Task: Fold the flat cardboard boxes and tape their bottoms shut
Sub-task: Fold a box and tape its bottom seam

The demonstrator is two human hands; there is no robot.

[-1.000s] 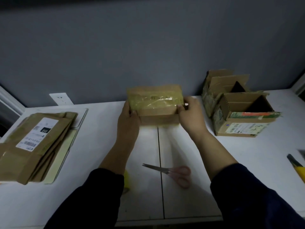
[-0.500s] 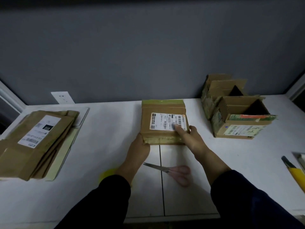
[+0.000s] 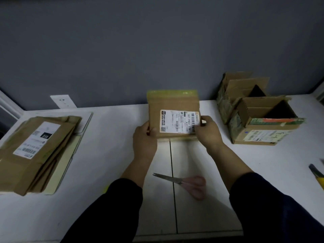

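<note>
Now that the taped face seen a second ago is turned away, the cardboard box (image 3: 169, 104) shows the camera its side with a white shipping label (image 3: 179, 121), and a strip of yellowish tape (image 3: 172, 92) runs along its top edge. It stands at the middle of the white table (image 3: 108, 155), toward 12 o'clock from the person, in front of the grey wall. Whether its lower edge rests on the tabletop cannot be told.

The left hand (image 3: 144, 137) grips the box's 9 o'clock edge, thumb on the front face. The right hand (image 3: 207, 132) grips the 3 o'clock edge, thumb over the end of the label. Half a second ago the left hand cupped the near left corner and the right fingers lay across the label; both hands now sit higher, at the sides, and the box is a little higher in view.

Pink-handled scissors (image 3: 182, 183) lie at 6 o'clock from the box, between the forearms, where they were before. A stack of flat boxes (image 3: 35, 148) stays at 9 o'clock. Two folded boxes with open tops stand at 3 o'clock, the near one (image 3: 263, 134) touching the far one (image 3: 242, 86). A yellow-handled tool (image 3: 316, 172) shows at the right edge, at 4 o'clock.
</note>
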